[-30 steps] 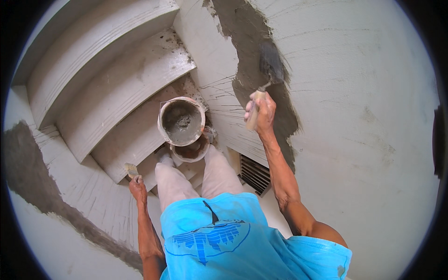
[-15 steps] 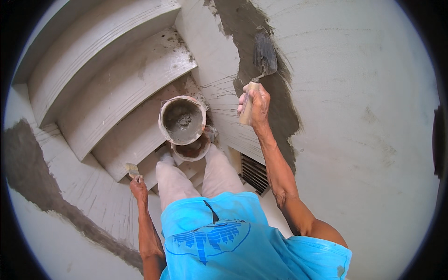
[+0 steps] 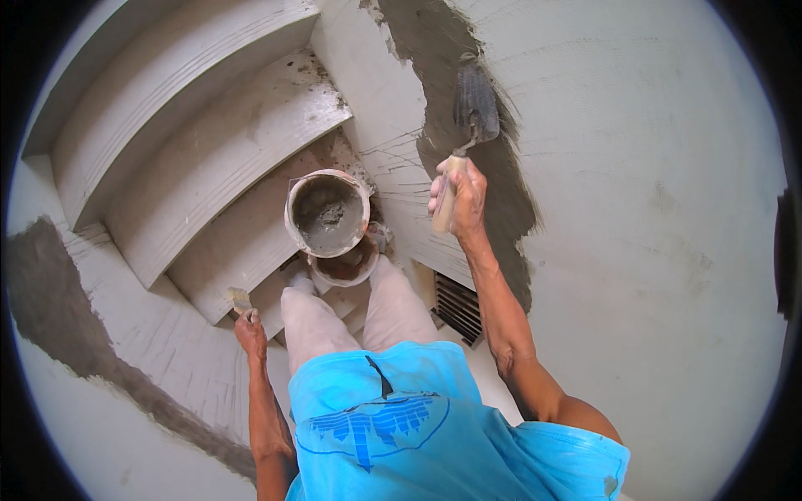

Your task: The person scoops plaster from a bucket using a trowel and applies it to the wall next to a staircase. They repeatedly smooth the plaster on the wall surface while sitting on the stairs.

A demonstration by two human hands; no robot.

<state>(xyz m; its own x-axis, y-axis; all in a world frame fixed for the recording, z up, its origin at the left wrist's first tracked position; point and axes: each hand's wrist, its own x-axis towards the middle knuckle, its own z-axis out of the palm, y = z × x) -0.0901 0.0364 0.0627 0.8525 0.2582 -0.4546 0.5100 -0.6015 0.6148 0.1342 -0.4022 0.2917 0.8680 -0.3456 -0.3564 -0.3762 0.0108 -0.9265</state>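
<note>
My right hand (image 3: 464, 197) is closed round the pale wooden handle of a trowel (image 3: 477, 100). The trowel's grey blade lies over a band of dark wet mortar (image 3: 501, 188) on the right wall, apparently against it. Low on the left, my left hand (image 3: 250, 331) grips a paintbrush (image 3: 239, 298) by its handle, bristles pointing up and away from me. Between the two hands, ahead of my legs, a white bucket (image 3: 364, 219) holds wet grey mortar. A second bucket (image 3: 344, 282) sits partly hidden beneath it, with a little reddish-brown stuff inside.
Curved pale stairs (image 3: 225, 154) climb at the far left, with mortar spatters on one tread. A slatted vent (image 3: 458, 309) is set low in the right wall. Another dark mortar band (image 3: 63, 296) runs down the left wall. A dark object (image 3: 785, 255) stands at the far right edge.
My right hand and the trowel have shifted slightly toward me and to the right along the mortar band. My left hand with the paintbrush has barely moved.
</note>
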